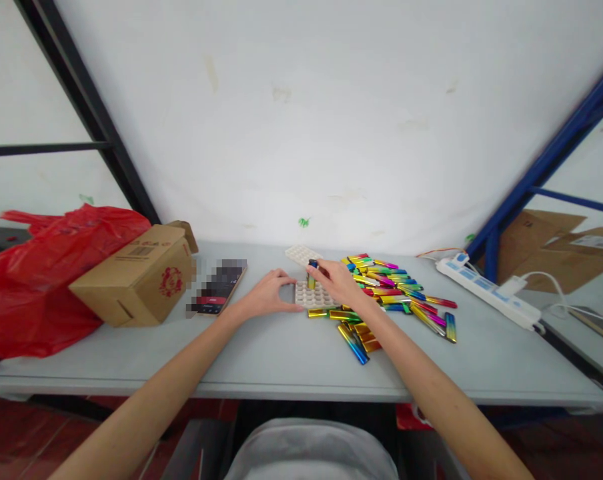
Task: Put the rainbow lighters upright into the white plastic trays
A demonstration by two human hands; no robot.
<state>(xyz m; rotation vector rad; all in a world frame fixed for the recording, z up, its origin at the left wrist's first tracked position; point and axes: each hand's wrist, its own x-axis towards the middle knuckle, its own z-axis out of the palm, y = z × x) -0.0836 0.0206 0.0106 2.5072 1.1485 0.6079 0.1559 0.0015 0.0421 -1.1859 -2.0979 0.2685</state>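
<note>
A white tray (306,300) with a grid of small holes lies on the table in front of me. My left hand (270,293) grips its left end, with the thumb at the near corner and the fingers at the far one. Above the tray, my right hand (337,279) pinches a shiny lighter (311,283), upright and blue-and-gold, its lower end at the holes. Whether it sits in a hole I cannot tell. Several metallic lighters (399,291) in gold, blue, red and magenta lie in a loose pile to the right, partly behind my right forearm.
A second white tray (301,253) lies just behind. Left are a phone (219,287), a cardboard box (146,280) and a red plastic bag (41,280). A white power strip (489,293) with cables lies right, near a blue metal frame (546,160). A white wall (301,133) stands behind.
</note>
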